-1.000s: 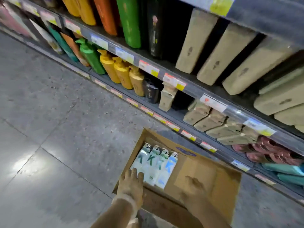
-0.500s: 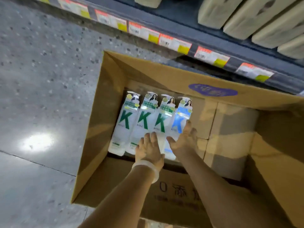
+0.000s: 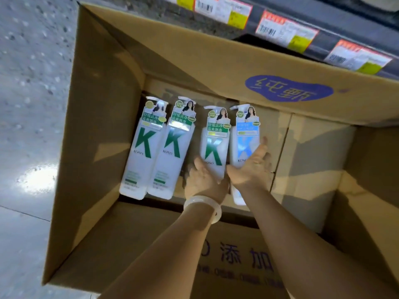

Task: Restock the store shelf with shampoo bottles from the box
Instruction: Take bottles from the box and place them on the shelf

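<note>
Both hands (image 3: 206,182) (image 3: 251,169) grip a smooth, weighty-looking bottle (image 3: 213,145) (image 3: 244,143) each by its lower body; slippery plastic probably favours mid-body holds.

Both forearms extend forward and down, converging. The left hand (image 3: 205,182), wrist banded in white, lies knuckles up with fingers curled. The right hand (image 3: 251,167) lies alongside, thumb raised, fingers wrapped.

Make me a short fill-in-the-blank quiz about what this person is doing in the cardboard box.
1. The cardboard box holds ____ bottles.
2. The right hand grips the bottle with the ____ K.
3. The left hand grips a bottle with a ____ K.
4. A white bangle sits on the ____ wrist.

Missing words: four; blue; green; left
</note>
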The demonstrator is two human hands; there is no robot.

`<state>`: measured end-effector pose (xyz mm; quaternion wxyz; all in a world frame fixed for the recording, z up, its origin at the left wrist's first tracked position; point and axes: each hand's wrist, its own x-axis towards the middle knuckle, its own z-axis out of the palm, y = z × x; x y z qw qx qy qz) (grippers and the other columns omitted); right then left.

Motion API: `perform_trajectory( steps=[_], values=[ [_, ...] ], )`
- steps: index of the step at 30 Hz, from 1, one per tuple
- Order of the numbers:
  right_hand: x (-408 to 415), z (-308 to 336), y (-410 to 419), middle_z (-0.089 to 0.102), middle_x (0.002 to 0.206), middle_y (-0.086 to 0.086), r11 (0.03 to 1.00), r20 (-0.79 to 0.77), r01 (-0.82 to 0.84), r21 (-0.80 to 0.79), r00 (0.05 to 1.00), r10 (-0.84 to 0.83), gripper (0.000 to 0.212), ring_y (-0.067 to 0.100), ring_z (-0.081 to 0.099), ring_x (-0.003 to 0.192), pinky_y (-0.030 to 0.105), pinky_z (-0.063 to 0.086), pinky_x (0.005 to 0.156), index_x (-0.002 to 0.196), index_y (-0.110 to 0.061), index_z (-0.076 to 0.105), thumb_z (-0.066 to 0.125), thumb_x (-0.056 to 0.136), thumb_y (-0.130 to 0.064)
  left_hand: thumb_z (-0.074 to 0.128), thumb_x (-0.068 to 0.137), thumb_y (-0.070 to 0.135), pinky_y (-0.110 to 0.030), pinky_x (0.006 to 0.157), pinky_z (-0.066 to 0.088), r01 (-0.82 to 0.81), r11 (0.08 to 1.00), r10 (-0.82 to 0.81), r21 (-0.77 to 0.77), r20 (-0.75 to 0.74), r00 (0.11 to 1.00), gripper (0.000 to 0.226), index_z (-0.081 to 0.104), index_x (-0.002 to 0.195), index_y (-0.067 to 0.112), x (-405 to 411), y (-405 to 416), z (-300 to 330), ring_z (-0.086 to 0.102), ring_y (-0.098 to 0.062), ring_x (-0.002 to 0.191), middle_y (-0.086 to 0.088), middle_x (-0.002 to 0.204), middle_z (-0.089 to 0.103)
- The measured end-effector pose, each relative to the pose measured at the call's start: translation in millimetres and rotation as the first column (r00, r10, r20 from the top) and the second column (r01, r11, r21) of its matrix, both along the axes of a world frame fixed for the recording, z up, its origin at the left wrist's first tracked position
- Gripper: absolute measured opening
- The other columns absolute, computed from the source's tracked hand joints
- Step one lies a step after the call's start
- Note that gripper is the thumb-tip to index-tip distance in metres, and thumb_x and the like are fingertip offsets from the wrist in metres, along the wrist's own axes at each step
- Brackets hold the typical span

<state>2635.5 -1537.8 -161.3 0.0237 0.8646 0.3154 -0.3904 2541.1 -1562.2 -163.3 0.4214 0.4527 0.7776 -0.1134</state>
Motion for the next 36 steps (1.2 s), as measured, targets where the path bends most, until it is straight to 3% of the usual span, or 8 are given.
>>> perform_trajectory(
  steps=[5,9,14,18,21,29,32,36],
  values=[
    [16,-17,-1,0.043,0.118,0.009,0.996,-0.026,0.082,-0.041,0.996,-0.083,0.074,0.032,0.047,0.114,0.04,0.044,0.088,0.12,-0.011,0.035,0.077,0.062,-0.027,0.069,0.057,0.057,-0.041,0.09,0.04,-0.165,0.985,0.168,0.042,-0.066,0.984,0.071,0.029,0.103,0.019,4,2,-19,0.045,-0.029,0.108,-0.007,0.113,0.045],
    [16,-12,-6,0.051,0.107,0.007,0.988,-0.059,0.156,0.014,0.986,-0.155,0.054,0.028,0.052,0.094,0.032,0.042,0.072,0.1,-0.015,0.032,0.072,0.065,-0.021,0.074,0.057,0.038,-0.036,0.08,0.04,-0.296,0.951,0.296,0.092,0.017,0.955,0.062,0.031,0.096,0.016,13,-1,-13,0.049,-0.031,0.101,-0.006,0.098,0.046],
    [19,56,-18,0.053,0.084,-0.003,0.955,-0.215,0.289,0.063,0.939,-0.27,0.047,0.021,0.054,0.077,0.025,0.04,0.056,0.094,-0.018,0.034,0.071,0.064,-0.018,0.073,0.063,0.043,-0.026,0.055,0.034,-0.319,0.946,0.307,0.06,0.15,0.94,0.059,0.021,0.083,0.024,12,-10,48,0.05,-0.019,0.071,0.008,0.074,0.043],
    [20,154,-26,0.055,0.085,-0.006,0.933,-0.301,0.323,0.155,0.916,-0.267,0.052,0.021,0.06,0.083,0.037,0.053,0.07,0.096,-0.019,0.035,0.076,0.064,-0.021,0.076,0.061,0.047,-0.016,0.047,0.031,-0.321,0.931,0.275,0.172,0.248,0.929,0.059,0.028,0.085,0.024,1,-7,143,0.048,0.0,0.064,0.011,0.075,0.049],
    [25,247,-23,0.058,0.089,-0.005,0.902,-0.339,0.377,0.211,0.894,-0.294,0.052,0.019,0.061,0.085,0.039,0.053,0.075,0.096,-0.022,0.036,0.078,0.064,-0.024,0.079,0.061,0.033,-0.013,0.047,0.03,-0.308,0.923,0.243,0.229,0.272,0.931,0.057,0.031,0.089,0.024,-4,7,236,0.05,-0.005,0.064,0.015,0.076,0.049],
    [68,531,-10,0.054,0.076,-0.016,0.706,-0.404,0.45,0.547,0.88,-0.248,0.048,-0.016,0.054,0.059,0.007,0.04,0.046,0.076,-0.027,0.036,0.079,0.065,-0.008,0.081,0.058,0.015,-0.016,0.045,0.028,-0.353,0.795,0.161,0.493,0.39,0.907,0.059,0.029,0.086,0.023,28,35,513,0.043,0.001,0.057,0.019,0.068,0.042],
    [90,621,-15,0.056,0.082,-0.012,0.612,-0.37,0.433,0.661,0.899,-0.236,0.045,-0.002,0.061,0.07,0.021,0.052,0.057,0.084,-0.025,0.038,0.078,0.066,-0.014,0.078,0.059,0.01,-0.026,0.05,0.031,-0.354,0.763,0.066,0.54,0.481,0.874,0.053,0.035,0.09,0.018,52,40,599,0.05,-0.018,0.061,0.013,0.069,0.047],
    [119,730,-33,0.056,0.084,-0.009,0.468,-0.309,0.396,0.79,0.917,-0.253,0.045,0.0,0.058,0.067,0.023,0.046,0.052,0.088,-0.022,0.038,0.077,0.067,-0.023,0.078,0.057,0.016,-0.02,0.049,0.034,-0.306,0.724,-0.145,0.618,0.571,0.808,0.054,0.035,0.089,0.022,88,38,703,0.052,-0.013,0.065,0.006,0.077,0.053]
  ],
)
